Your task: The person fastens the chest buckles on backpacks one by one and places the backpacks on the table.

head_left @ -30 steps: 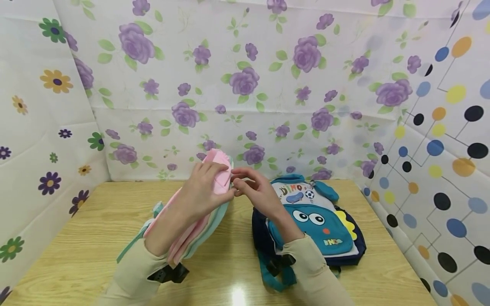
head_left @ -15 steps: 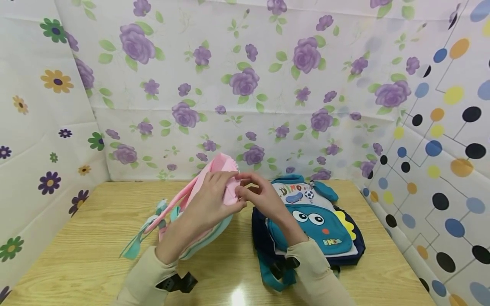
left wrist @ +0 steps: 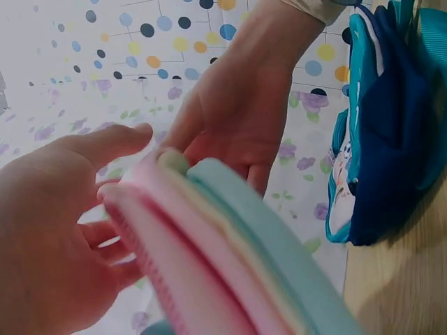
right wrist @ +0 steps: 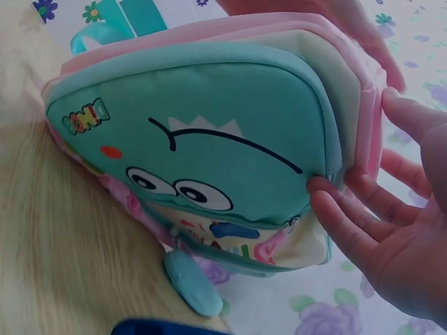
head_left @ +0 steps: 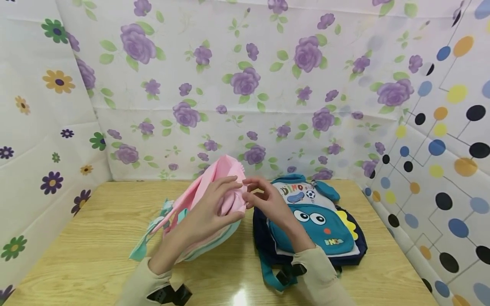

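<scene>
A pink and mint-green backpack is tilted up on the left of the table in the head view. Its mint front pocket, with a cartoon dinosaur face, shows in the right wrist view. My left hand grips the bag's pink top edge, fingers over the fabric and thumb extended on the near side. Opposite it, my right hand holds the same edge, its thumb on the pink side and fingertips against the front. In the left wrist view the bag's layered side hides part of the right fingers.
A navy and teal dinosaur backpack lies face up at the right, close to my right forearm. The wooden table meets flower-patterned cloth at the back. A mint oval pendant hangs from the pink bag.
Both hands have shifted slightly right and down with the pink backpack. Its top has turned and spread, so more pink fabric and a shoulder strap show. The navy backpack stays put.
</scene>
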Available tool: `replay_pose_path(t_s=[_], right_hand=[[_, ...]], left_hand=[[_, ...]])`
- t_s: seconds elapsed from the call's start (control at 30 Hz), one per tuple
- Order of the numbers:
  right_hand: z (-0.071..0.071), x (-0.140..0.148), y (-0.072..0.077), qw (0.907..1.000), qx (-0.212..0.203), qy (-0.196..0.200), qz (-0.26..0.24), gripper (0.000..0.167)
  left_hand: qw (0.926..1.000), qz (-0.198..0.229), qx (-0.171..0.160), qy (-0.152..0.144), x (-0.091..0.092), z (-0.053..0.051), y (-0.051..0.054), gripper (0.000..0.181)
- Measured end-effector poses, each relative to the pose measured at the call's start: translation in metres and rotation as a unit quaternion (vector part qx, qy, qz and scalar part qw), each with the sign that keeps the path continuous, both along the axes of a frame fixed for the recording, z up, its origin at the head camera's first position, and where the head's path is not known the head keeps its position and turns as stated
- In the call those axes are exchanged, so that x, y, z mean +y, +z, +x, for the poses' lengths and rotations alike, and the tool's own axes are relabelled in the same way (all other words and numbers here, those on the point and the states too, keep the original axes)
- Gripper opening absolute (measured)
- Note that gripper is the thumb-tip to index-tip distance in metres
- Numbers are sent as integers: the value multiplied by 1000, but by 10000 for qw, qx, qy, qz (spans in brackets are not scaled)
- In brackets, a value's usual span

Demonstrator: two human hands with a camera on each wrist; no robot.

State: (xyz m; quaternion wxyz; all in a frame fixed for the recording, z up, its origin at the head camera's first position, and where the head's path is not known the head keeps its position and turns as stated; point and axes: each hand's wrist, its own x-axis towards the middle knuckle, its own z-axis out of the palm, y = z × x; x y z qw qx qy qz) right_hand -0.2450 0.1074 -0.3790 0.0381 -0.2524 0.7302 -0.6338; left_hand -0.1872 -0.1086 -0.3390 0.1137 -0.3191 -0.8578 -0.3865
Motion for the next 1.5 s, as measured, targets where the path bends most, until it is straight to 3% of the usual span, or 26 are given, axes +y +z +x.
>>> replay_pose_path(t_s=[0.13, 0.3, 0.43, 0.53, 0.77, 1.0, 1.17, 1.5], right_hand=[[-1, 6, -7, 9997, -104, 208, 19, 37], [-2, 14, -16, 9988, -274, 378, 168, 41], [0, 21, -16, 9973, -341, 471, 458, 39], [-1, 28, -20, 9957, -354, 503, 698, 39], [-2, 42, -28, 9907, -315, 677, 1140, 44], [-4, 49, -31, 9864, -302, 854, 1374, 45], [-3, 50, -33, 9841, -289, 865, 1523, 43], [-2, 38, -37, 9745, -170, 786, 2094, 44]], left_hand=[[9992, 212, 289, -176, -15, 5, -5, 59], [9989, -69, 383, 246, -41, 4, -13, 54], [9959, -328, 208, 817, -67, 2, -18, 48], [9931, -442, -67, 1085, -86, 0, -24, 46], [9887, -480, -642, 1270, -118, -4, -39, 46], [9827, -597, -1161, 1313, -133, -6, -59, 57], [9816, -501, -1298, 1310, -137, -10, -70, 67], [9804, -614, -1428, 1212, -138, -9, -77, 68]])
